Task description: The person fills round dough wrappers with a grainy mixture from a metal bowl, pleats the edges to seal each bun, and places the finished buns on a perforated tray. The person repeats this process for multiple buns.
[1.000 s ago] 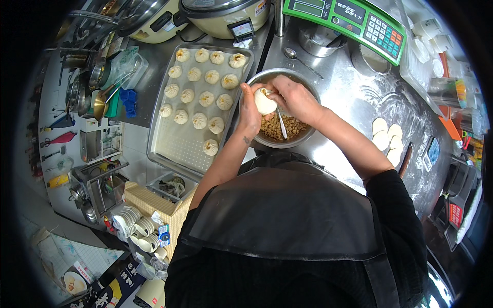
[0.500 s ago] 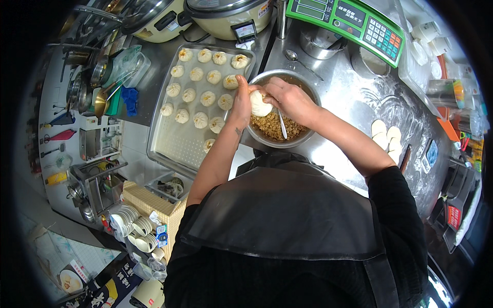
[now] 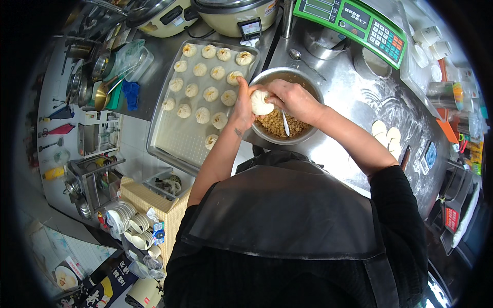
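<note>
One stuffed bun (image 3: 261, 103), upper centre: left hand (image 3: 243, 108) cups, right hand (image 3: 291, 98) pinches, fingers closed round it, steel bowl (image 3: 288, 75) beneath perhaps against spills.

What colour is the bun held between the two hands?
The bun is creamy white; it shows best in the head view.

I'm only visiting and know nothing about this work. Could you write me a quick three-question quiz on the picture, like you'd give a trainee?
1. What are the left hand and right hand holding together?
a) a ladle
b) a white dough bun
c) a blue cloth

2. True or false: the rows of pleated buns are on the green scale.

3. Fill in: the pale-handled utensil rests in the filling inside a round metal ____.

Key:
1. b
2. False; they are on the tray.
3. bowl
</note>
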